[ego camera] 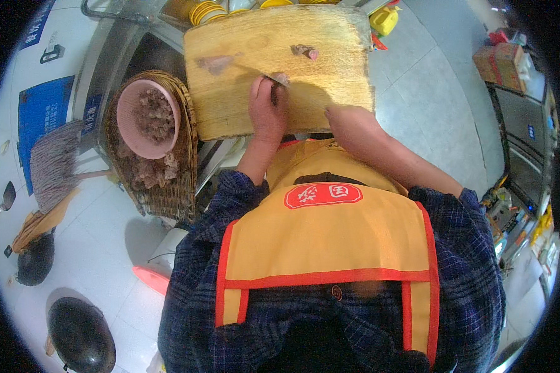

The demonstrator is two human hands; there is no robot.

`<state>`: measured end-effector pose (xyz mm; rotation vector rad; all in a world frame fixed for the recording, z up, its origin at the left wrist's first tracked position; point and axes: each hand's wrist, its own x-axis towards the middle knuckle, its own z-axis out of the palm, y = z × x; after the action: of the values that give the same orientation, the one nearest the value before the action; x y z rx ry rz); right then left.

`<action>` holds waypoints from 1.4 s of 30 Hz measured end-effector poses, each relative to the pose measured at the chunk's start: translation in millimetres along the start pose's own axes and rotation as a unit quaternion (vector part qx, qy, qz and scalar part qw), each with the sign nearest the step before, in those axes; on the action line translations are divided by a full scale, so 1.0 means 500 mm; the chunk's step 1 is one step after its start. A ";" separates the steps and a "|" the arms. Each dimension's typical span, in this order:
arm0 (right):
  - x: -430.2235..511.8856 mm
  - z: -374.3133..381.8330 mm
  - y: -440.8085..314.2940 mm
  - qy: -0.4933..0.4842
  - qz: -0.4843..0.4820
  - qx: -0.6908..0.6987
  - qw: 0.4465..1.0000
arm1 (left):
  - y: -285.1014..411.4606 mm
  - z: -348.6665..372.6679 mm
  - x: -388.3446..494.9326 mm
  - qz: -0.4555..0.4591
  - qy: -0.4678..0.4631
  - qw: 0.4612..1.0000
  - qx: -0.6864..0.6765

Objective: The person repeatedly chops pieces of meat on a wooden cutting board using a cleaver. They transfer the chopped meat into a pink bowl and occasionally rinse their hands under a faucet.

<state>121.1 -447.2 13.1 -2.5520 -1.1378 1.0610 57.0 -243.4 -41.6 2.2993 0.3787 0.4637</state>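
A thick wooden cutting board lies in front of me. My right hand grips a knife at the board's near right, its blade blurred and slanting up and left toward my other hand. With curled fingers, my left hand holds a small piece of meat down on the wood, right beside the blade. Most of that piece is hidden by the fingers and knife. Farther back on the board lies a dark and pink meat scrap. A flatter, pale smear or scrap is at the left.
Left of the board, a pink plastic basket of chopped meat sits in a woven wicker basket with larger meat chunks. Yellow bowls are stacked behind the board. A yellow jug stands on the right, and a mop hangs at the left.
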 end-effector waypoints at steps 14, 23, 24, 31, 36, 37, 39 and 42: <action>0.034 -0.043 -0.037 0.041 0.018 0.083 0.996 | -0.005 0.004 -0.004 0.017 0.021 0.998 -0.050; 0.108 -0.038 -0.035 0.090 0.013 0.089 0.992 | -0.006 -0.006 -0.026 0.040 0.019 0.998 0.037; 0.092 -0.036 -0.010 0.077 0.007 0.071 0.994 | 0.007 -0.015 -0.026 0.022 0.020 0.999 0.026; 0.004 -0.069 0.016 0.053 0.033 0.015 0.998 | -0.029 -0.044 -0.040 0.031 -0.008 0.999 0.036; -0.003 -0.075 -0.011 0.026 -0.011 -0.030 0.999 | -0.039 -0.047 -0.038 0.073 -0.009 0.995 0.064; -0.003 -0.080 -0.011 0.026 -0.017 -0.042 0.999 | -0.042 -0.048 -0.036 0.076 -0.015 0.995 0.066; -0.003 -0.093 -0.010 0.026 -0.026 -0.067 0.997 | -0.041 -0.051 -0.035 0.083 -0.023 0.994 0.072; 0.000 -0.093 -0.004 0.026 -0.022 -0.068 0.997 | -0.037 -0.050 -0.035 0.090 -0.023 0.993 0.079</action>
<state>150.6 -439.3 48.3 -2.6280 -1.2875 0.9305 28.1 -222.5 -42.2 2.5051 0.1922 0.4829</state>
